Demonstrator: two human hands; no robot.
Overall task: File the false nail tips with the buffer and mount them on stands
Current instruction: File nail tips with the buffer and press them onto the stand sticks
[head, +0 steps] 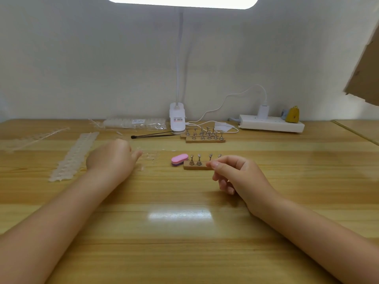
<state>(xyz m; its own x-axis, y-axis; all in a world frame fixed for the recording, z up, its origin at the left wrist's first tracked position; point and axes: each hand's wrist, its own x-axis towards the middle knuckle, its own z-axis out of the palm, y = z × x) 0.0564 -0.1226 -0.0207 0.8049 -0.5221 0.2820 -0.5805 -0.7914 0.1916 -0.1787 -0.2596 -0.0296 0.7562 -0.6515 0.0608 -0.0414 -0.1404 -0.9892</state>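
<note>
Pink buffer (pixel 179 159) lies idle at the left end of the near stand block (pixel 194 166), handy for filing. Her right hand (pixel 238 173) pinches thumb to forefinger at that block, whether on a tip I cannot tell. Left hand (pixel 111 158) reaches, fingers hidden, toward loose nail tips (pixel 150 156) just right of it.

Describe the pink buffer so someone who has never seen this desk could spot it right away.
Start at the white clip lamp at the back of the wooden desk and come toward the person. The buffer lies flat at the left end of the nearest wooden stand strip. It is the only pink, oval block there.
</note>
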